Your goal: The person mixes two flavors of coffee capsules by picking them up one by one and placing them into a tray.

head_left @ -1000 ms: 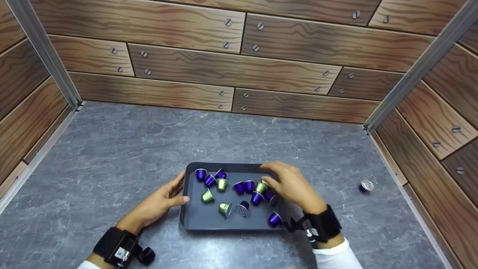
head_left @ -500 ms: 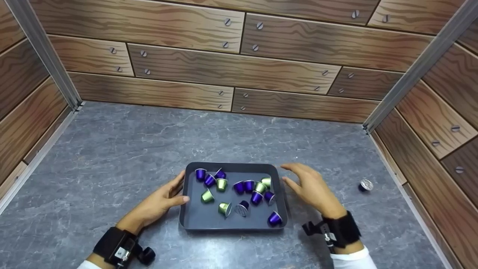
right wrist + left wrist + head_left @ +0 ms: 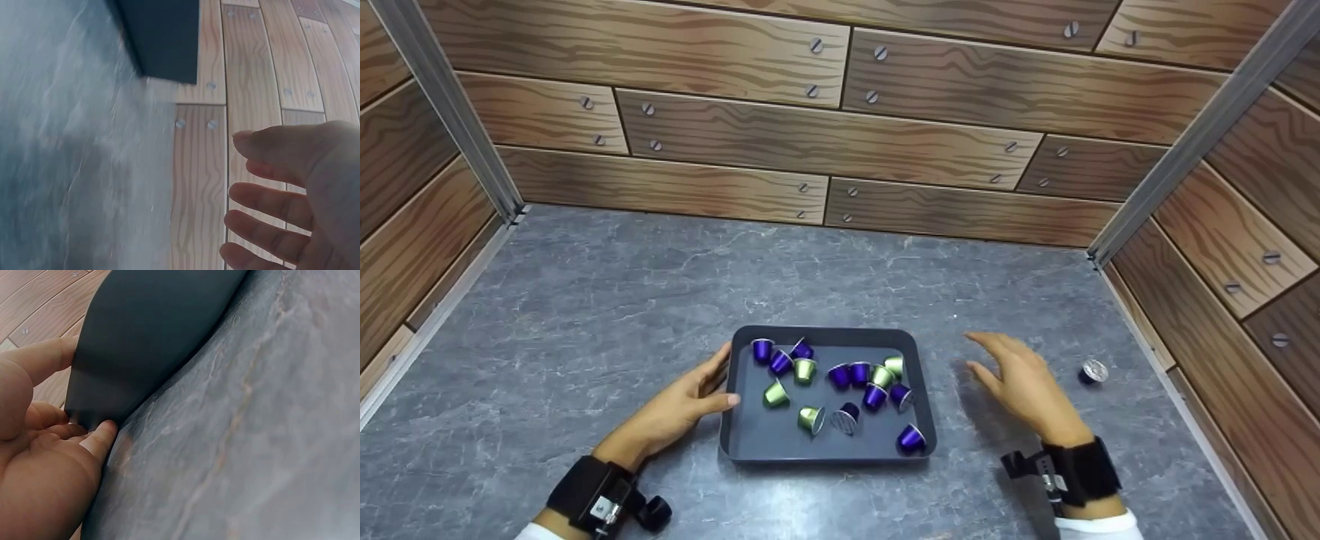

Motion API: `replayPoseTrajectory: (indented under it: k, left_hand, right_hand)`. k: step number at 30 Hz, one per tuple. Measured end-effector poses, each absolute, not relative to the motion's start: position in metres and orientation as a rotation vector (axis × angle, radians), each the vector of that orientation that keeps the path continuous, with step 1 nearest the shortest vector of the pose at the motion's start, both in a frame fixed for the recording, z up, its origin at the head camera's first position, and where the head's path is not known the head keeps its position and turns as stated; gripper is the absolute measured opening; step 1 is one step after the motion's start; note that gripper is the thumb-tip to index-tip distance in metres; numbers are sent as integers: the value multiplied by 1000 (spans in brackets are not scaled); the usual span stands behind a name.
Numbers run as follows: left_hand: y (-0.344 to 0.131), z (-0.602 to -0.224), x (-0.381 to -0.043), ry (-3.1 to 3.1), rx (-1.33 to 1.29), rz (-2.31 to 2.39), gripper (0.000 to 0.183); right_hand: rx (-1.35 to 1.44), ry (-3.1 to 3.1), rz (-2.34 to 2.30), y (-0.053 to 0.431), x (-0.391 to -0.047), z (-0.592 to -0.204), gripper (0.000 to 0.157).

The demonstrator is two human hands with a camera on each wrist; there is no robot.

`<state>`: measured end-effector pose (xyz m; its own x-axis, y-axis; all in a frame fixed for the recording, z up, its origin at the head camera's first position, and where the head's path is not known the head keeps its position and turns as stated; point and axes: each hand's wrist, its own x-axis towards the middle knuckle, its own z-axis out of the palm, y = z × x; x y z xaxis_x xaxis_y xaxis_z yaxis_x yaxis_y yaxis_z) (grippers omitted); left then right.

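Observation:
A dark grey tray [image 3: 829, 453] holds several purple coffee capsules [image 3: 874, 397] and several green coffee capsules [image 3: 776, 394], lying on their sides or tilted. My left hand [image 3: 690, 397] rests against the tray's left wall, thumb near the rim and fingers along the outside. In the left wrist view, the fingertips [image 3: 104, 436] touch the tray's outer wall [image 3: 146, 332] low down by the table. To the right of the tray, apart from it, my right hand [image 3: 1024, 382] hovers with relaxed, spread fingers and holds nothing. Farther right lies a single dark capsule [image 3: 1093, 372], its foil lid facing up.
The grey marbled table [image 3: 660, 277] runs back to a wood-patterned wall [image 3: 735, 135]. Similar side panels stand left and right, with metal posts [image 3: 1185, 142] at the corners. A black camera strap [image 3: 1084, 472] sits on each wrist.
My right hand has moved off the tray to the right, uncovering the capsules at its right end, and is nearer the lone capsule. The left hand and tray stay put.

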<state>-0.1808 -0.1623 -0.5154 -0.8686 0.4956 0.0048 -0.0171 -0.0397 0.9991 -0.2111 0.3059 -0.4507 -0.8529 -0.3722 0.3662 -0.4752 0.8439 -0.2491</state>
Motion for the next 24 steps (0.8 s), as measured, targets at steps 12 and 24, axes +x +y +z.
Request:
replayPoseTrajectory:
  k: [12,24]
  left_hand:
    - [-161,-504,-179,1871,474,1943,80]
    - [-160,-492,-173,1881,488,1933,81]
  right_hand:
    - [521,-2784,438,334,-215,-454,48]
    - [408,-2812,455,366,-212,-459,50]
